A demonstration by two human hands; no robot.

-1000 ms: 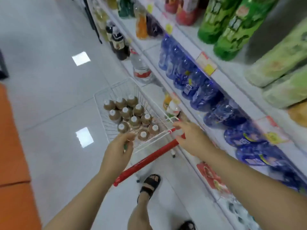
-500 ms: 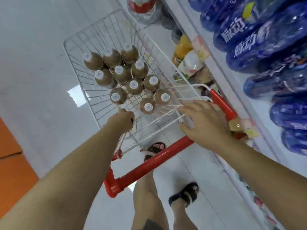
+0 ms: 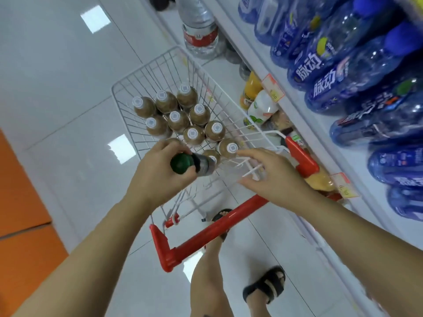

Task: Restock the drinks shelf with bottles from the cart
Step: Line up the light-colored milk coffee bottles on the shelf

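A white wire cart [image 3: 160, 65] with a red handle [image 3: 219, 223] stands beside the shelf. Several brown bottles with white caps [image 3: 178, 120] stand upright in it. My left hand [image 3: 158, 177] grips a dark bottle with a green cap [image 3: 192, 164], tilted on its side above the cart's near end. My right hand [image 3: 272, 175] hovers over the cart's near right corner, fingers spread and holding nothing, its fingertips close to a brown bottle [image 3: 229, 148].
The white drinks shelf [image 3: 304, 120] runs along the right, stocked with blue bottles [image 3: 343, 72]. Lower down stand a large water bottle [image 3: 199, 30], an orange bottle [image 3: 250, 90] and a white one [image 3: 261, 108]. Orange panels [image 3: 20, 225] lie at left; my sandalled feet [image 3: 265, 287] are below.
My left hand has lifted a green-capped bottle out of the cart's near end. My right hand has moved off the cart's rim toward the bottles. The view dropped closer to the cart.
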